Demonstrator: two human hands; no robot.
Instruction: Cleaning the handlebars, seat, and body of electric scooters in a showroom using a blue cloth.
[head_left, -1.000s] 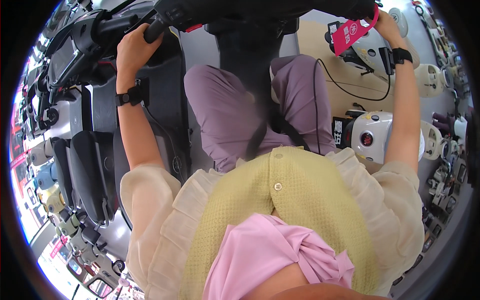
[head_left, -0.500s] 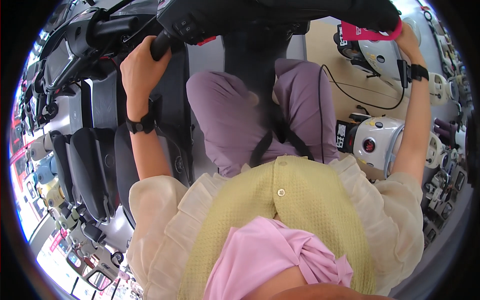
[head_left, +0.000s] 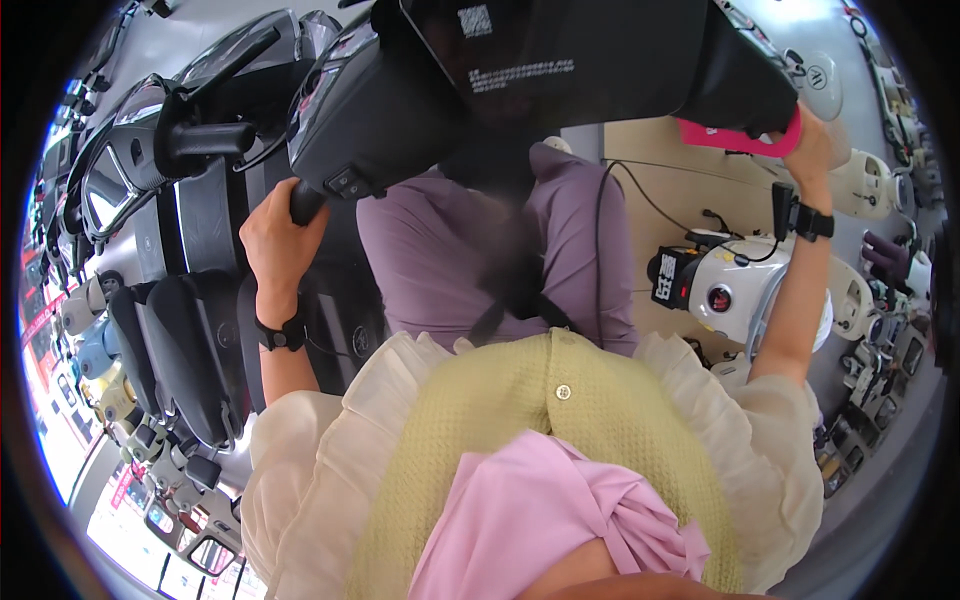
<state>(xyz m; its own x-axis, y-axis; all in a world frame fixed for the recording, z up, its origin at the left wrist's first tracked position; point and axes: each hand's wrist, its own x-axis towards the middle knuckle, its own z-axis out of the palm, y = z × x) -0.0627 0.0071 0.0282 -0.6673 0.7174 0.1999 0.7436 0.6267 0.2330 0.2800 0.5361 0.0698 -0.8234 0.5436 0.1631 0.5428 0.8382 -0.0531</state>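
A black scooter handlebar with a dark dashboard panel spans the top of the view, in front of my knees. My left hand is closed round the black left grip, below a small switch block. At the other end, my right hand curls round the right end of the bar, where a flat bright pink piece is wrapped; cloth or card, I cannot tell. The right grip itself is hidden by my fingers and the pink piece. Both wrists wear black bands.
Parked scooters with black seats stand close on my left, one handlebar near my left hand. White scooters are at my right, over a beige floor panel. A black cable runs across my lap towards my right wrist.
The handlebar and dashboard sit lower in the view, and more of the panel shows. Both hands have come lower with the bar, their grasp unchanged.
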